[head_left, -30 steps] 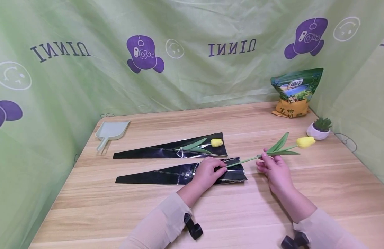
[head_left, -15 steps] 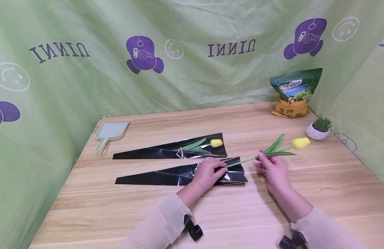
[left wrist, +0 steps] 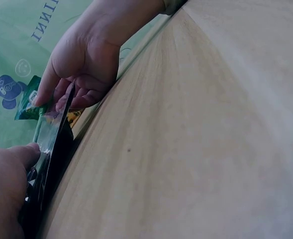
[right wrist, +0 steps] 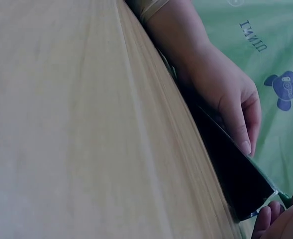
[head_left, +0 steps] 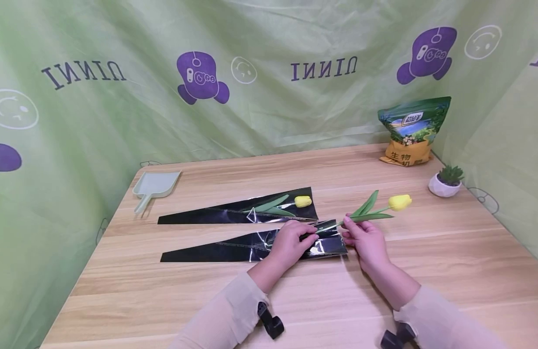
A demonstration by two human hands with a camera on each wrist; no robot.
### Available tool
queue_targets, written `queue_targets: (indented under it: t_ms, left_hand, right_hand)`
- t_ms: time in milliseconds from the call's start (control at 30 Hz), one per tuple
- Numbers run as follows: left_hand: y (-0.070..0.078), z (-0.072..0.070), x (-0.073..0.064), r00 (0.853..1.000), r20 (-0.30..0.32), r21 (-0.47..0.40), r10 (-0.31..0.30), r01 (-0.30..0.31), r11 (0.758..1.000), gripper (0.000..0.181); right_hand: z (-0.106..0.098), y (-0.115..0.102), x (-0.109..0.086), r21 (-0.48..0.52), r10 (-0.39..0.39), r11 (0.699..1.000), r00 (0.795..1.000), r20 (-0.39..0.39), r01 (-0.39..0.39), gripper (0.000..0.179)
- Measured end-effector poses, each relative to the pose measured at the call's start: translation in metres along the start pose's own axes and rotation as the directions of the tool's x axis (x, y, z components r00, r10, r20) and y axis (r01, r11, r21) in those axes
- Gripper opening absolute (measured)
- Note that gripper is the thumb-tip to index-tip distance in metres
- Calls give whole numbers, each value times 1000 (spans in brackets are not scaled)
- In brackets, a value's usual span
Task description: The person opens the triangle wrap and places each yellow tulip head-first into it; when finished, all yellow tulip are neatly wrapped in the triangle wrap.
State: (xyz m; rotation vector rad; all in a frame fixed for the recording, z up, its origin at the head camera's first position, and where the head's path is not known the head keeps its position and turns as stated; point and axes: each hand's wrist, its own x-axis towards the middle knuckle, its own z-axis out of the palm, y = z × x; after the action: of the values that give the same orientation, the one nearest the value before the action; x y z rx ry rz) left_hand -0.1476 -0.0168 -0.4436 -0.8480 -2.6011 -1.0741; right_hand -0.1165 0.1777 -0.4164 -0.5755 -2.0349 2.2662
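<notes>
A yellow artificial tulip [head_left: 400, 202] with green leaves lies slantwise across the mouth of the nearer black flower sleeve [head_left: 207, 252]. My right hand [head_left: 368, 244] pinches its stem just below the leaves, beside the sleeve's wide end. My left hand [head_left: 288, 245] lies over the sleeve, thumb and fingers pinching it near the mouth where the stem enters. The stem's lower end is hidden by that hand. Clear film glints along the sleeve in the left wrist view. Farther back lies a second black sleeve [head_left: 186, 216] with another yellow tulip [head_left: 302, 201] inside.
A pale dustpan [head_left: 156, 184] lies at the table's [head_left: 120, 295] back left. Toward the back right stand a green and orange pouch [head_left: 410, 133] and a small succulent in a white pot [head_left: 445, 186]. Green printed cloth [head_left: 269, 111] hangs behind.
My right hand has moved left with the tulip, bringing its bloom and leaves closer to the sleeve's mouth. The left hand has stayed almost in place.
</notes>
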Motion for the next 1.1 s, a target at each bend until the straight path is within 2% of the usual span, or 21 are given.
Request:
queue_targets:
  t_ms: [133, 433, 667, 833, 1100]
  left_hand:
    - [-1, 1, 0, 1000, -4, 4, 1, -1, 1000, 18]
    - [-2, 2, 0, 1000, -2, -3, -7, 7, 1000, 18]
    - [-1, 2, 0, 1000, -5, -8, -10, 10, 1000, 18]
    - [-2, 2, -1, 1000, -5, -10, -6, 6, 1000, 18]
    - [-1, 1, -1, 1000, 1, -16, -6, 6, 1000, 17]
  right_hand:
    - [2, -1, -1, -21, 7, 1000, 1000, 3, -7, 46]
    - [-4, -2, -2, 25, 1, 1000, 999, 36, -2, 49]
    - [-12, -5, -1, 104, -12, 994, 1000, -16, 14, 1]
    - [-18, -7, 1, 125, -15, 992, 999, -47, 21, 8]
    - [-26, -13, 4, 175, 24, 985, 995, -95, -7, 15]
